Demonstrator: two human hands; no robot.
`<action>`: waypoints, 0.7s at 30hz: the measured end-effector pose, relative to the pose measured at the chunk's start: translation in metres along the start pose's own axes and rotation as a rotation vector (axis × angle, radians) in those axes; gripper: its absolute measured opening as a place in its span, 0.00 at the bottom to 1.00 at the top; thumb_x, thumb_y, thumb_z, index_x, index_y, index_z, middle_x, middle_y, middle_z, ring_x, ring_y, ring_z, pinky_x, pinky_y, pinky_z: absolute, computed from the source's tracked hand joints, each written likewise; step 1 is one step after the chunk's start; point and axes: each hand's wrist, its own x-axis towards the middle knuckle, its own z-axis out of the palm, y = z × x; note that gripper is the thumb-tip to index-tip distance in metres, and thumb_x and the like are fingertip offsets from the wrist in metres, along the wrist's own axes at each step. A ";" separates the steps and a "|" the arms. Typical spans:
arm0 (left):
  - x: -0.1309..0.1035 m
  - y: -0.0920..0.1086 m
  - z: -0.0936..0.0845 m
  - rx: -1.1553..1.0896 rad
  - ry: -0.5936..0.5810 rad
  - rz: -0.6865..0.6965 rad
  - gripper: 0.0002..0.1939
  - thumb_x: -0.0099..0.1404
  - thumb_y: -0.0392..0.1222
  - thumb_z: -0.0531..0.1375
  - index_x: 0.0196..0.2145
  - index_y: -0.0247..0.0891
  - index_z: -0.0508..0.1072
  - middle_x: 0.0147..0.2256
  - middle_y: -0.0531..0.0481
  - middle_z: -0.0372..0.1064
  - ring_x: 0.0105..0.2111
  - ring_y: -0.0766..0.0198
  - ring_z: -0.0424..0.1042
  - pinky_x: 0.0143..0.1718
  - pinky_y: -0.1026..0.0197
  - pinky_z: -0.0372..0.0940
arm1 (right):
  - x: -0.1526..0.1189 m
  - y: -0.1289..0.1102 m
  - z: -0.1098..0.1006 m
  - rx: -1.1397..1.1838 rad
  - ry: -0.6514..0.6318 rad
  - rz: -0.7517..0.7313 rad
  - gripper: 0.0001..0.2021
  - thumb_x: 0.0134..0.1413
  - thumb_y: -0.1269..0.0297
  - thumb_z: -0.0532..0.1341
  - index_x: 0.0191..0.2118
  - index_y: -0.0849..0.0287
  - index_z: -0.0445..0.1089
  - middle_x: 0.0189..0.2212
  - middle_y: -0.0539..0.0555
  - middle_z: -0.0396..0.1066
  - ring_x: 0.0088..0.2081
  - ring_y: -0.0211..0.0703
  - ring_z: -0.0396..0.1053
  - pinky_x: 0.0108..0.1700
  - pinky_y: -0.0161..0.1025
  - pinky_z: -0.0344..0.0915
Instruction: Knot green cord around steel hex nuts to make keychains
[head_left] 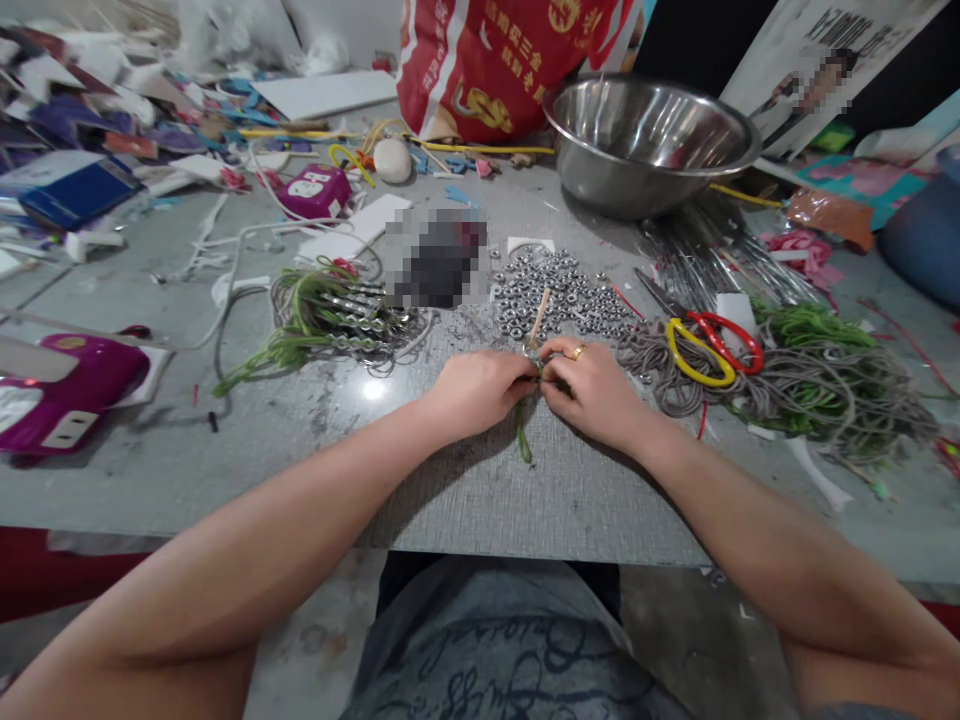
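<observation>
Both hands meet over the middle of the grey table [480,490]. My left hand [484,390] is closed, its thumb and forefinger pinching a green cord [523,437] whose looped end hangs down onto the table. Opposite it, my right hand [589,385], with a ring on one finger, is closed on the same cord; the exact spot between the fingertips is partly hidden. A thin wooden stick [539,318] points up just above the fingertips. Right behind the hands lie many small metal nuts or rings [559,285].
Grey and green cords [847,385] lie at right, under red-and-yellow scissors [712,345]. A braided cord bundle [300,315] lies left. Behind stand a steel bowl [649,150] and red bag [480,70]. Purple power sockets [82,385] sit at far left.
</observation>
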 end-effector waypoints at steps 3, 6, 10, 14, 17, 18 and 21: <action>0.000 0.001 -0.001 0.003 -0.012 -0.001 0.11 0.65 0.43 0.50 0.38 0.41 0.71 0.35 0.50 0.73 0.36 0.60 0.71 0.32 0.62 0.61 | -0.001 0.002 0.000 0.034 0.033 0.067 0.03 0.52 0.69 0.56 0.30 0.60 0.67 0.42 0.58 0.68 0.44 0.48 0.66 0.45 0.47 0.57; 0.000 0.001 -0.002 -0.013 -0.028 -0.009 0.11 0.65 0.43 0.51 0.38 0.41 0.71 0.36 0.51 0.73 0.37 0.59 0.71 0.33 0.61 0.62 | -0.003 0.008 -0.001 0.076 0.034 0.123 0.05 0.49 0.66 0.60 0.34 0.58 0.67 0.43 0.58 0.68 0.46 0.50 0.65 0.48 0.49 0.56; 0.000 0.000 -0.002 -0.050 -0.022 -0.010 0.10 0.64 0.43 0.52 0.40 0.42 0.71 0.38 0.52 0.73 0.38 0.60 0.71 0.36 0.61 0.62 | -0.006 0.019 -0.004 0.075 -0.035 0.133 0.19 0.42 0.58 0.66 0.41 0.58 0.66 0.47 0.58 0.66 0.49 0.53 0.62 0.50 0.52 0.55; 0.000 -0.001 -0.001 -0.052 -0.010 0.002 0.11 0.64 0.43 0.52 0.40 0.42 0.71 0.38 0.52 0.73 0.38 0.61 0.71 0.35 0.62 0.62 | -0.008 0.020 -0.009 0.009 -0.138 0.104 0.32 0.38 0.51 0.68 0.50 0.57 0.63 0.52 0.60 0.63 0.54 0.57 0.58 0.54 0.56 0.52; 0.000 -0.002 -0.001 -0.056 0.000 0.012 0.10 0.63 0.43 0.53 0.39 0.42 0.71 0.38 0.52 0.73 0.38 0.61 0.71 0.35 0.62 0.61 | -0.009 0.019 -0.013 -0.023 -0.231 0.099 0.39 0.36 0.48 0.68 0.55 0.56 0.60 0.56 0.62 0.59 0.57 0.60 0.53 0.56 0.60 0.47; 0.000 -0.002 -0.001 -0.058 0.002 0.013 0.10 0.63 0.44 0.54 0.39 0.42 0.71 0.38 0.52 0.73 0.38 0.61 0.71 0.35 0.62 0.61 | -0.009 0.018 -0.014 -0.030 -0.270 0.103 0.41 0.35 0.47 0.68 0.57 0.56 0.58 0.57 0.63 0.57 0.59 0.62 0.50 0.57 0.63 0.44; 0.000 -0.001 -0.001 -0.063 -0.005 0.004 0.10 0.62 0.44 0.55 0.40 0.42 0.71 0.34 0.52 0.73 0.36 0.62 0.70 0.34 0.62 0.60 | -0.011 0.020 -0.015 -0.028 -0.369 0.111 0.47 0.34 0.45 0.67 0.61 0.55 0.51 0.62 0.63 0.49 0.62 0.64 0.43 0.58 0.67 0.35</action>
